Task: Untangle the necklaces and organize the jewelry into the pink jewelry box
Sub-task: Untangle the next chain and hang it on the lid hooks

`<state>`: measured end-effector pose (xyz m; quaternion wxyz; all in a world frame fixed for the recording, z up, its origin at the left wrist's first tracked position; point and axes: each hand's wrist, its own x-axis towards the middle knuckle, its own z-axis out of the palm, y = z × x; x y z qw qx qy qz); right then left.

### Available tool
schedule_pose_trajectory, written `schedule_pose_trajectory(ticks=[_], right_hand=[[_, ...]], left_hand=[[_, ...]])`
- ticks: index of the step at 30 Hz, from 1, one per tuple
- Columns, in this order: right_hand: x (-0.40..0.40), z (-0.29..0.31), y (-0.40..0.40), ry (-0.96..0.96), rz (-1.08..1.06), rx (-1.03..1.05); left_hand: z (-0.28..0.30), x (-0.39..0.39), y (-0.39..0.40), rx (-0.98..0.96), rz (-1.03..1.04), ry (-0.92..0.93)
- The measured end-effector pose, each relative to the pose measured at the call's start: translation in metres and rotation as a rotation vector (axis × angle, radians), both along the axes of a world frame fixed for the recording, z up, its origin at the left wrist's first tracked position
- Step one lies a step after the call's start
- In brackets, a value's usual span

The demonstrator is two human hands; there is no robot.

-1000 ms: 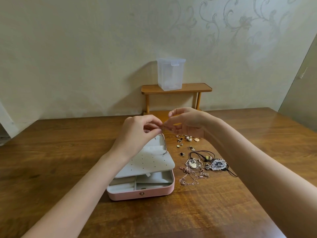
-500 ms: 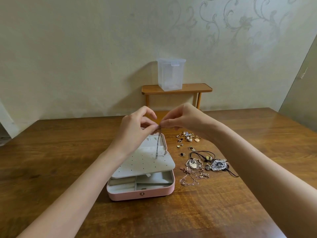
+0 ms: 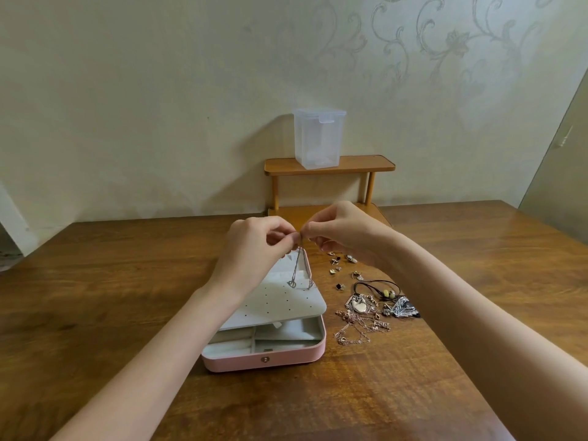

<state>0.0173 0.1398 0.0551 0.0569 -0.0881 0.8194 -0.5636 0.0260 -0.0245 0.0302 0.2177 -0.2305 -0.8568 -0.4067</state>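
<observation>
The pink jewelry box [image 3: 264,359] lies open on the wooden table, with a white perforated insert [image 3: 280,305] tilted over its compartments. My left hand [image 3: 254,246] and my right hand [image 3: 343,230] meet above the box. Both pinch the top of a thin chain necklace [image 3: 299,268], which hangs down in a loop with a small pendant touching the insert. To the right of the box lies a tangled heap of necklaces [image 3: 366,316], a black cord necklace [image 3: 378,286] and several small earrings [image 3: 342,264].
A small wooden shelf [image 3: 329,163] stands at the table's back edge against the wall, with a clear plastic container [image 3: 319,138] on top. Bare wooden table [image 3: 111,281] spreads to the left and in front of the box.
Both hands have lifted a little, and the chain that was bunched between the fingers now hangs down in a loop over the box insert.
</observation>
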Motion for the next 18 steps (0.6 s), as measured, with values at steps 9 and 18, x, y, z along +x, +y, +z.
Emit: schedule_pose_trajectory(ticks=[9, 18], right_hand=[[-0.006, 0.0, 0.009, -0.181, 0.193, 0.06], [-0.005, -0.023, -0.005, -0.299, 0.144, -0.478]], left_hand=[[0.003, -0.002, -0.002, -0.111, -0.141, -0.084], [-0.012, -0.005, 0.004, 0.311, -0.14, -0.154]])
